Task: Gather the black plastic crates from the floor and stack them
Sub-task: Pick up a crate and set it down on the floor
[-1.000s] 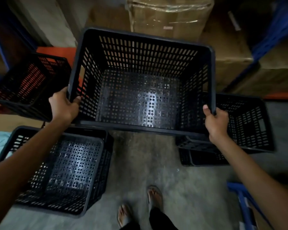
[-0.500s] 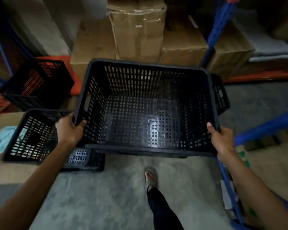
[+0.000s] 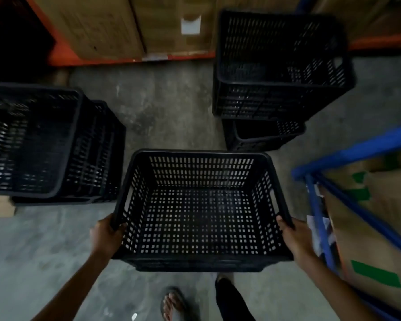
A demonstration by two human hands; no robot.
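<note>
Nearest, a sandalled foot [image 3: 173, 305] stands on the floor [image 3: 44, 251] below the hands. The left hand [image 3: 104, 237] is closed round the left rim of an empty crate [image 3: 200, 209], thumb inside the wall; the right hand [image 3: 296, 238] is closed round the right rim likewise, so the crate hangs level between them, clear of the floor. Just right of the right hand runs a blue rack [image 3: 347, 156] with cartons behind it. Ahead and left of the left hand sits a left stack [image 3: 51, 144] of nested crates; ahead of the right hand, farther off, a right stack [image 3: 280, 72] stands with its top crate sitting skewed on the one beneath. Beyond both lie boxes [image 3: 116, 26] on an orange shelf. The step in hand looks like carrying this crate to a stack. Which stack is meant I cannot tell; the next move calls for lining up the corners above the chosen one, then lowering it straight so it nests.
</note>
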